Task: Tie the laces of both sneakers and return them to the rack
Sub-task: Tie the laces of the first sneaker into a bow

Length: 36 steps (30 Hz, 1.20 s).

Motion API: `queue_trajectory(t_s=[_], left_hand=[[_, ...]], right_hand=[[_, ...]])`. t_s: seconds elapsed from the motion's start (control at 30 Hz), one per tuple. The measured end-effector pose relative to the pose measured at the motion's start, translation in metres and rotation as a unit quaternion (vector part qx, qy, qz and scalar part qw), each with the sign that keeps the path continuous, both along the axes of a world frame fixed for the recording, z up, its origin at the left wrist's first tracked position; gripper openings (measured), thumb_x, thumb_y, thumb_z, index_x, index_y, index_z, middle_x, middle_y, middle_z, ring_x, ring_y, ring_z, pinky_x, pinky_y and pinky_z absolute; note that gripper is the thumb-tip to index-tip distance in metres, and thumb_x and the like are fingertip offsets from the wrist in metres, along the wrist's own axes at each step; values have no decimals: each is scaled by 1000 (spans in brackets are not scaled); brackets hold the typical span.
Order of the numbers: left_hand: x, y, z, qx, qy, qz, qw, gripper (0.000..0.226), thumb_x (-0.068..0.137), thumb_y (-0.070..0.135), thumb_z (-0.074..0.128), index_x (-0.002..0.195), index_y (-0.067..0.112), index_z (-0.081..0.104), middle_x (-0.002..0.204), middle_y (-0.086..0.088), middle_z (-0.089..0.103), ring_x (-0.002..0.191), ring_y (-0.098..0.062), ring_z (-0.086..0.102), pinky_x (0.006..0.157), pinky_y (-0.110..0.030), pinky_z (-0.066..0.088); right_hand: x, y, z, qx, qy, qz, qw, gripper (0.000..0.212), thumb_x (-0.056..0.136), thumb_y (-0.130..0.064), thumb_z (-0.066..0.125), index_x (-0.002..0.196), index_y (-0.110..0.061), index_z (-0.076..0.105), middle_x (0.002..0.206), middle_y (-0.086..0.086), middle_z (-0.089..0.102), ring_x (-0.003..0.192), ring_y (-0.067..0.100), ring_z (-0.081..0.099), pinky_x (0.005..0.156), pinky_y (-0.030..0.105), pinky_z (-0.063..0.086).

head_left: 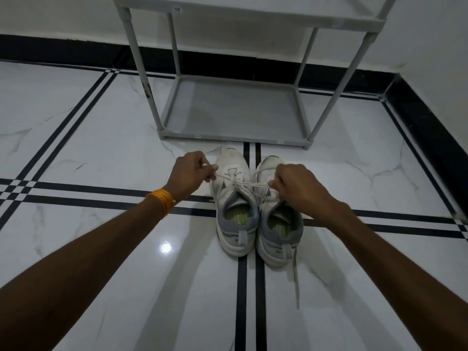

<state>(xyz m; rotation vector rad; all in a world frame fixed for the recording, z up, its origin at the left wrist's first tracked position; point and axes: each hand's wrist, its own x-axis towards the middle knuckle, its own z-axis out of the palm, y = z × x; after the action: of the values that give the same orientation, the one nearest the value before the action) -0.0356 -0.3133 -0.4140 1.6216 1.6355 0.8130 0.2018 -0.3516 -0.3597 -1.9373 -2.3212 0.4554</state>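
Observation:
Two white and grey sneakers stand side by side on the floor, toes toward the rack. The left sneaker (234,211) has its white lace (249,184) pulled taut to both sides. My left hand (191,174) pinches one lace end just left of that shoe. My right hand (295,184) pinches the other end while hovering over the right sneaker (279,239) and hiding part of its tongue. A loose lace (295,274) of the right sneaker trails on the floor toward me. The grey shoe rack (235,139) stands just beyond the toes, its bottom shelf bare.
White marble floor tiles with black stripe lines (101,193) run under the shoes. A black skirting (428,127) and white wall close off the right side and the back. An orange thread band (162,198) circles my left wrist.

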Motion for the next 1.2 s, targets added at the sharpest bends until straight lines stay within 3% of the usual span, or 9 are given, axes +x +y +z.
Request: queue_trajectory(t_s=[0.17,0.3,0.47,0.67,0.9,0.97,1.03,1.1,1.2], left_hand=[[-4,-4,-25,-4,115,1,993,27,89,28,67,78,4,62,70,-8,75,61,-15,67,69,-32,55],[-6,-3,-28,-7,135,27,990,26,89,28,68,76,8,59,69,-8,75,58,-11,63,67,-30,51],[-7,-4,-33,4,162,38,986,27,88,31,68,74,11,56,75,-11,74,73,-26,68,75,-42,55],[-22,-8,-35,18,199,14,980,23,88,27,68,76,10,58,74,-11,72,69,-25,64,66,-34,48],[-22,-13,-38,42,211,24,976,26,89,25,68,73,12,52,71,-13,69,61,-22,54,57,-27,32],[-23,-15,-42,41,207,27,977,27,89,26,68,73,13,51,71,-13,69,60,-21,54,55,-27,34],[-22,-13,-44,28,195,26,980,26,90,26,67,74,12,51,72,-12,71,62,-22,58,57,-31,44],[-19,-12,-40,19,158,14,987,22,92,26,63,81,11,52,80,-11,73,68,-22,64,63,-32,51],[-11,-15,-23,46,88,-17,995,27,97,28,54,120,12,52,110,-10,67,93,-23,63,75,-26,47]], right_hand=[[7,-11,-29,-51,-94,22,994,24,95,-26,58,102,-3,60,102,16,67,75,20,45,67,29,32],[5,-6,-34,-41,-127,52,990,24,93,-25,60,105,-4,60,105,16,67,88,28,61,68,29,34],[7,-4,-36,-36,-138,65,988,20,91,-19,59,102,-3,60,105,18,66,93,31,62,68,29,35],[12,-7,-33,-39,-124,59,990,21,94,-24,58,99,-4,60,103,17,66,76,21,45,67,29,31],[11,-10,-28,-50,-120,66,989,20,95,-25,58,84,-14,44,103,16,65,75,18,40,67,29,30],[10,-10,-30,-52,-120,62,989,16,94,-25,59,87,-12,52,96,15,63,74,19,41,66,29,31],[10,-8,-29,-67,-107,50,991,23,94,-24,59,77,-12,48,79,7,54,70,17,42,59,26,30],[11,-5,-25,-86,-69,26,994,27,93,-22,61,73,-9,49,73,6,54,69,21,50,54,26,33],[11,-3,-14,-59,-7,4,998,24,91,-27,63,98,-5,69,100,11,67,90,27,63,73,32,45]])
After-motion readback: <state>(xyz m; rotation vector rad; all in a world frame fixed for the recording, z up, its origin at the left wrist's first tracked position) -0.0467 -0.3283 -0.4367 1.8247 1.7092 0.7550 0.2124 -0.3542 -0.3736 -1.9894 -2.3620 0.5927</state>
